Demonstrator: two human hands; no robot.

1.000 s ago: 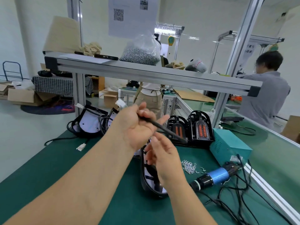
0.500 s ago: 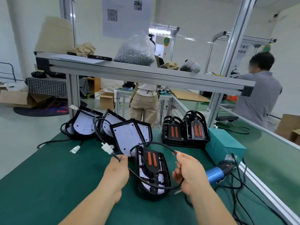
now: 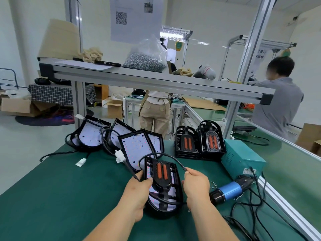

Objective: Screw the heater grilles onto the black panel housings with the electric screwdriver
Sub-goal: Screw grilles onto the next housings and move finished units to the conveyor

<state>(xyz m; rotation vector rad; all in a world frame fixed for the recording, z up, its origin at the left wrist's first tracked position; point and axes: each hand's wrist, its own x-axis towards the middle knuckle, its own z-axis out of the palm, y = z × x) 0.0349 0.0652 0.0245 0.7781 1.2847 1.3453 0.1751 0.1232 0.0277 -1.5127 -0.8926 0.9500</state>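
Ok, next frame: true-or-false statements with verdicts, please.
The left hand and right hand both pinch the black cable arching over the black panel housing. True.
The blue-bodied electric screwdriver is in the right hand. False: it lies on the green mat.
The clear plastic bag of screws sits on the grey metal shelf. True.
The teal metal box stands left of the black panel housing. False: it stands to the right.
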